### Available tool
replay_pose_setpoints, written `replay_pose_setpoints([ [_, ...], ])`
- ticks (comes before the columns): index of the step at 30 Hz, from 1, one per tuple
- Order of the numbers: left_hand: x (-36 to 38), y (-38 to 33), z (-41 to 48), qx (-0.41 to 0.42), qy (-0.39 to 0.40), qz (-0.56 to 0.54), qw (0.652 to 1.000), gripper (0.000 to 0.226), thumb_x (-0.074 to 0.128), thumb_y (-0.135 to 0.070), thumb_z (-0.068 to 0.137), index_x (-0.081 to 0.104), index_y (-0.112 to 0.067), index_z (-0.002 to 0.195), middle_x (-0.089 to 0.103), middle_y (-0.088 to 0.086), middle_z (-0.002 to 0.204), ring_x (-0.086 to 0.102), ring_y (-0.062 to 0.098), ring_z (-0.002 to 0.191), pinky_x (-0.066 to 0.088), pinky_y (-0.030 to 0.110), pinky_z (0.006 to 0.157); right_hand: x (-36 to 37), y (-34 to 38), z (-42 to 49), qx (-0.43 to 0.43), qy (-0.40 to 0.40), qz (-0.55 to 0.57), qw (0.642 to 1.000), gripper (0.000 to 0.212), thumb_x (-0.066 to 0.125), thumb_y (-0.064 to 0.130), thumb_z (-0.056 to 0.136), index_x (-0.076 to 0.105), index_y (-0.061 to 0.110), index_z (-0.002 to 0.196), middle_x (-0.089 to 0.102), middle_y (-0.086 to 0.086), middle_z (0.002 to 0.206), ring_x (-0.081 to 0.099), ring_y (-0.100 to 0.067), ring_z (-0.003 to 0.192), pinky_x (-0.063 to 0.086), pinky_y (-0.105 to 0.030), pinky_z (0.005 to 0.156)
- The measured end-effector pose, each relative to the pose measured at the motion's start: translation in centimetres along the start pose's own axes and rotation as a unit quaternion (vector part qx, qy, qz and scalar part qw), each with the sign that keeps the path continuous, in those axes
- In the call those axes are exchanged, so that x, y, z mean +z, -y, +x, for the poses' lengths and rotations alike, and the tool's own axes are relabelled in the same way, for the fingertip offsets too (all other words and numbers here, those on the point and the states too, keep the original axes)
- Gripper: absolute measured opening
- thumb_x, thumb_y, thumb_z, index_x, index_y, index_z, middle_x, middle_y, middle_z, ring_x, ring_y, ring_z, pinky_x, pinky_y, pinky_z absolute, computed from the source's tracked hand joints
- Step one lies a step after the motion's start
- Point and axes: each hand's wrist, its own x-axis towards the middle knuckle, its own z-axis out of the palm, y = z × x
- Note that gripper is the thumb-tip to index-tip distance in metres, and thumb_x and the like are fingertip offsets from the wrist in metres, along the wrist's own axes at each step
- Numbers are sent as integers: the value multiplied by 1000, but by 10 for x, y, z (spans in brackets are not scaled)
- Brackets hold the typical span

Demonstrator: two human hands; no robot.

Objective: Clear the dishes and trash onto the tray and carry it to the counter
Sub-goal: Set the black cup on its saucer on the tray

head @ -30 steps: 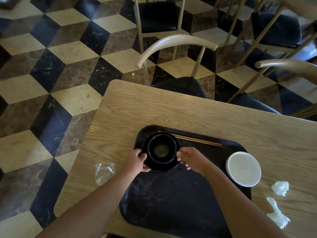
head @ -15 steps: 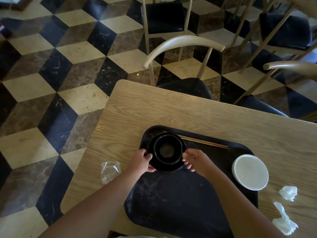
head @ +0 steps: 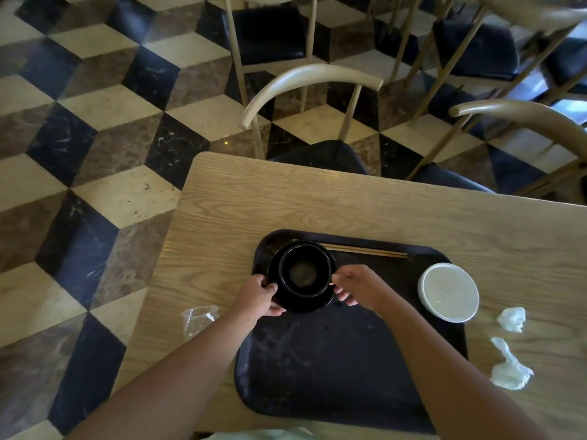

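Observation:
A black tray lies on the wooden table. At its far left corner a black bowl sits on a black plate. My left hand grips the plate's left rim. My right hand holds its right rim with the fingertips. A pair of chopsticks lies along the tray's far edge. A white bowl rests on the tray's right edge. Two crumpled white tissues lie on the table to the right, and a clear plastic wrapper to the left.
Two wooden chairs with dark seats are pushed in at the table's far side, more chairs behind them. A checkered tile floor spreads to the left. The table's left edge is close to the wrapper.
Both hands stay on the plate's rim with the bowl at the tray's far left corner; only the camera view has shifted slightly.

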Motion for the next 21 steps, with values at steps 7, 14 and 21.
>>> replay_pose_setpoints([
  [7,-7,-6,-12,5,11,41,999,45,44,6,100,35,2,143,53,36,131,70,40,92,59,42,70,11,-9,-17,-28,-84,-26,996,21,56,15,90,66,32,97,73,3,67,71,-10,63,53,-26,55],
  [14,-21,6,-36,67,5,64,996,36,52,1,96,48,2,132,59,26,122,71,26,78,60,32,62,15,-28,-55,-23,-136,60,989,21,56,17,87,64,36,92,74,-3,81,72,-27,79,57,-40,72],
  [21,-7,42,-85,153,-49,119,980,19,52,-8,94,57,-9,112,72,12,102,70,19,74,53,32,64,24,-70,-98,-63,-99,37,992,24,54,14,89,66,35,90,74,2,80,73,-15,73,58,-36,71],
])
